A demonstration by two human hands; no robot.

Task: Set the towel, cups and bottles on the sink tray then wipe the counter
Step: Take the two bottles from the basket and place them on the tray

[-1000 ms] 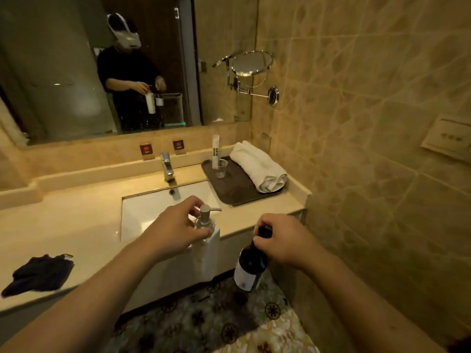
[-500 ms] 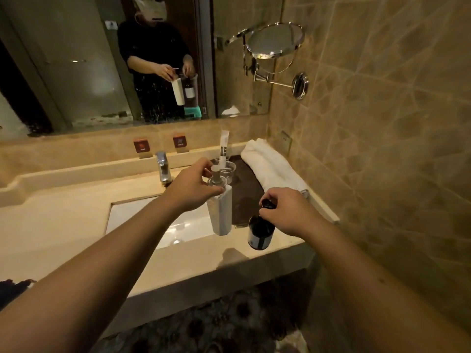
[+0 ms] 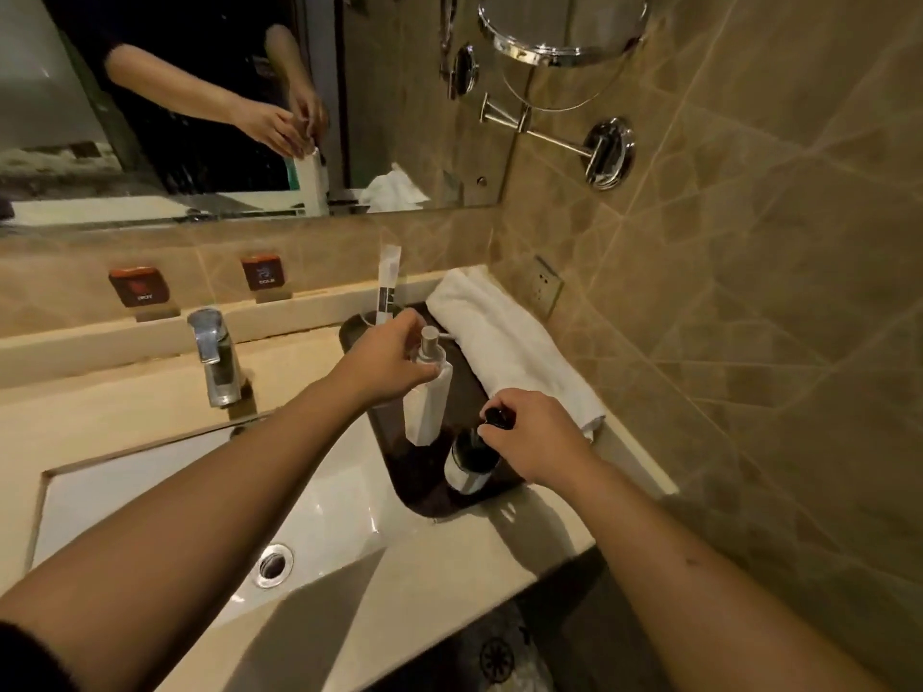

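Left hand: fingers wrapped around the neck of the white pump bottle, just under the silver pump head. Bottle hangs tilted over the dark tray; whether its base touches the tray cannot be told.

Right hand: fingertips pinched on the black cap of the dark bottle, which carries a pale label. Bottle stands near the tray's front end, leaning a little; contact with the tray surface is likely but not clear.

The two bottles sit just beside each other, white one further back and left.

White rolled towel lies along the tray's right side, against the tiled wall. A clear cup with a tall white sachet in it stands at the tray's back corner, mostly hidden behind the left hand.

Tray rests on the beige counter, right of the white basin. Chrome tap behind the basin. Mirror above shows both hands reflected.
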